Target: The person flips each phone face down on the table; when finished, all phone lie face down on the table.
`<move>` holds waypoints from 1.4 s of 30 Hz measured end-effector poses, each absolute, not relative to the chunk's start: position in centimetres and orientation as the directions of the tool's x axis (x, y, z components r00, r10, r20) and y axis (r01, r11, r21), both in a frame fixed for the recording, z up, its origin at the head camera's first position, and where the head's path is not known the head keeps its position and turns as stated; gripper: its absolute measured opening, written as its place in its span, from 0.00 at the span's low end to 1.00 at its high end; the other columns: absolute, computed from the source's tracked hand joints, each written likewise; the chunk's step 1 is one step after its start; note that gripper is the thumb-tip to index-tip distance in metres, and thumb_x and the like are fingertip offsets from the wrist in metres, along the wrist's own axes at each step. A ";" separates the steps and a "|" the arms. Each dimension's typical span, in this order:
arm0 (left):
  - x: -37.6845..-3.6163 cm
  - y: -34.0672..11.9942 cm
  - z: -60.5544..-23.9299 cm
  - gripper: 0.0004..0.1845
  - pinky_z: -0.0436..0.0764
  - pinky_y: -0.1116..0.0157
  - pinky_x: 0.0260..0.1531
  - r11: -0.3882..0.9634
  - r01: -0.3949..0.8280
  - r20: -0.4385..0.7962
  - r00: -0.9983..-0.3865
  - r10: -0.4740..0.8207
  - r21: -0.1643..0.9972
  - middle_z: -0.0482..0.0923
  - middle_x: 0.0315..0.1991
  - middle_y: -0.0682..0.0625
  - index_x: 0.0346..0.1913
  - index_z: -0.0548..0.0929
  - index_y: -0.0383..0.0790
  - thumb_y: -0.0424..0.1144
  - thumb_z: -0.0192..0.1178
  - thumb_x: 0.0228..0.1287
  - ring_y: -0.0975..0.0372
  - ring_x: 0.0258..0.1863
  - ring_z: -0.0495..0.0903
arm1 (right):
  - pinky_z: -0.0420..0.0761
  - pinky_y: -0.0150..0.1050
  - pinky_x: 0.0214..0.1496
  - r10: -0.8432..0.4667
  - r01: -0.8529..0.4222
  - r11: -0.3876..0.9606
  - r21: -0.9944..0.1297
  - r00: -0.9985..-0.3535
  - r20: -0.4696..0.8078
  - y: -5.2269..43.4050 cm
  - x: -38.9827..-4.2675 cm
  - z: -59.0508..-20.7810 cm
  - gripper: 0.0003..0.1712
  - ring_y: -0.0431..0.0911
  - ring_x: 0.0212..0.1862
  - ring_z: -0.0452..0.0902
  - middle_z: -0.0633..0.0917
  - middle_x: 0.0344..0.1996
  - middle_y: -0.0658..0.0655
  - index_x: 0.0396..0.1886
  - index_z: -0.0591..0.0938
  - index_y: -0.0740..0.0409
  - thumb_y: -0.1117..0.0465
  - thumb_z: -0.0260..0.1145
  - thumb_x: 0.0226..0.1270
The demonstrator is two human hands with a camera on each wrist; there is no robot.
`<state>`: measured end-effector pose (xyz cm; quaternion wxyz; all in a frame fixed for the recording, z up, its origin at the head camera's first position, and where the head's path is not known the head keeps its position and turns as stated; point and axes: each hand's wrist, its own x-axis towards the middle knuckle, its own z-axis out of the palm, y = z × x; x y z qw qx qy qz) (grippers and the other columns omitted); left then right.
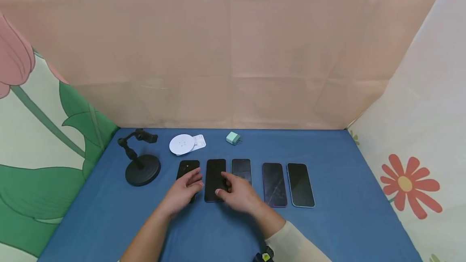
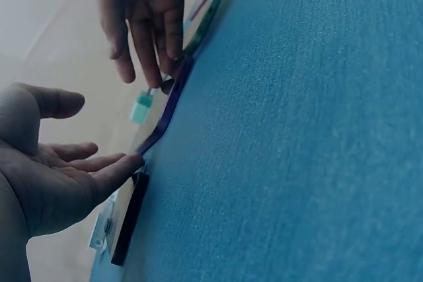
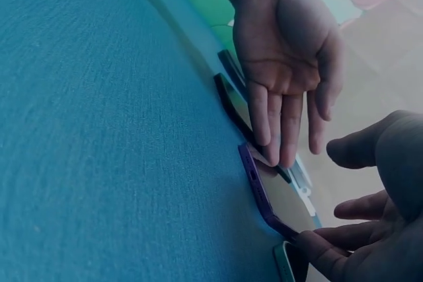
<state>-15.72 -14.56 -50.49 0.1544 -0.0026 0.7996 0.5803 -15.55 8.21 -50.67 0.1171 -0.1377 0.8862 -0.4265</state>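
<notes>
Five dark phones lie in a row on the blue table (image 1: 346, 221). My left hand (image 1: 193, 181) is open over the leftmost black phone (image 1: 187, 166), and its straight fingertips (image 2: 135, 160) touch the edge of the purple-rimmed second phone (image 1: 214, 175). My right hand (image 1: 223, 188) lies relaxed across the second phone and the third phone (image 1: 242, 168), holding nothing. In the right wrist view, the right fingertips (image 3: 310, 241) touch the end of the purple-rimmed phone (image 3: 260, 193) while the left hand (image 3: 284, 64) reaches in from above.
Two more phones (image 1: 274, 184) (image 1: 300, 184) lie to the right. A black phone stand (image 1: 141, 165) is at the left, with a white disc (image 1: 181, 144) and a small green charger (image 1: 233, 138) behind the row. Fabric walls close in the table.
</notes>
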 end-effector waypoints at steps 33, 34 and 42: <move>-15.7 -13.3 -52.1 0.33 0.68 0.44 0.71 0.184 -0.225 -0.257 -0.952 0.167 0.957 0.64 0.76 0.32 0.78 0.62 0.28 0.34 0.58 0.76 0.43 0.76 0.63 | 0.85 0.52 0.53 -0.313 -0.116 0.561 -0.819 -0.946 -0.081 8.0 -15.4 -51.8 0.38 0.52 0.55 0.84 0.84 0.60 0.63 0.74 0.73 0.62 0.48 0.69 0.71; -15.8 -13.2 -52.1 0.33 0.68 0.45 0.71 0.178 -0.229 -0.259 -0.951 0.169 0.957 0.63 0.76 0.32 0.78 0.62 0.28 0.35 0.58 0.76 0.43 0.77 0.63 | 0.85 0.51 0.52 -0.314 -0.119 0.558 -0.821 -0.946 -0.076 8.0 -15.4 -51.8 0.38 0.52 0.55 0.84 0.84 0.60 0.63 0.74 0.74 0.62 0.48 0.69 0.71; -16.0 -13.1 -51.4 0.34 0.66 0.42 0.71 0.125 -0.268 -0.288 -0.940 0.182 0.955 0.58 0.79 0.33 0.79 0.59 0.29 0.35 0.56 0.77 0.43 0.78 0.58 | 0.85 0.49 0.52 -0.311 -0.117 0.540 -0.833 -0.948 -0.068 8.3 -15.7 -51.7 0.37 0.49 0.53 0.84 0.84 0.61 0.61 0.74 0.74 0.61 0.47 0.69 0.71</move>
